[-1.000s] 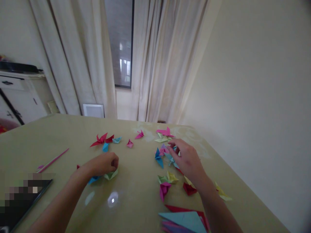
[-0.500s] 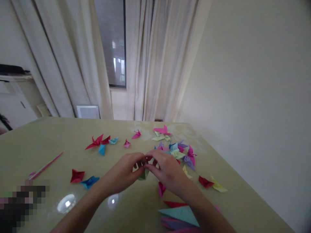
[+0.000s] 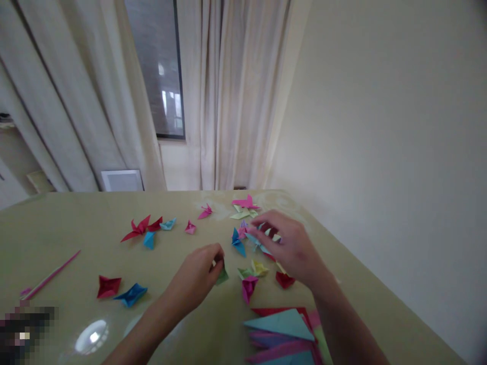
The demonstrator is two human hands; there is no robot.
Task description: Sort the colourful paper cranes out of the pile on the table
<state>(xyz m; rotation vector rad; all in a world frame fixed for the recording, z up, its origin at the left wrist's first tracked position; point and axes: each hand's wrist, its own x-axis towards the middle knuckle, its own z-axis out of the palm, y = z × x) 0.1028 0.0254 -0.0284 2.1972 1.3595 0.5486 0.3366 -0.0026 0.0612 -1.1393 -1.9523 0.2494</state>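
My left hand (image 3: 203, 271) pinches a small piece of folded green paper (image 3: 222, 275) just above the table, the paper's lower part showing under the fingers. To its right, my right hand (image 3: 287, 242) hovers over a group of folded paper cranes, thumb and forefinger tips close together; whether anything is between them is hidden. Just below those fingertips lies a light blue crane (image 3: 257, 243), partly covered by the hand. A dark blue crane (image 3: 238, 242) lies left of it. Closer to me are a magenta folded paper (image 3: 249, 288), a yellow one (image 3: 259, 267) and a red one (image 3: 284, 280).
A stack of folded coloured paper (image 3: 281, 327) lies at the front right. Red (image 3: 108, 287) and blue (image 3: 132, 294) folded papers sit on the left, with more cranes (image 3: 139, 229) behind. A thin pink stick (image 3: 53, 275) lies far left. The wall (image 3: 380, 177) borders the table's right.
My right hand has left the green paper and moved right, over the cranes. My left hand keeps hold of the green paper. The view has turned slightly right.
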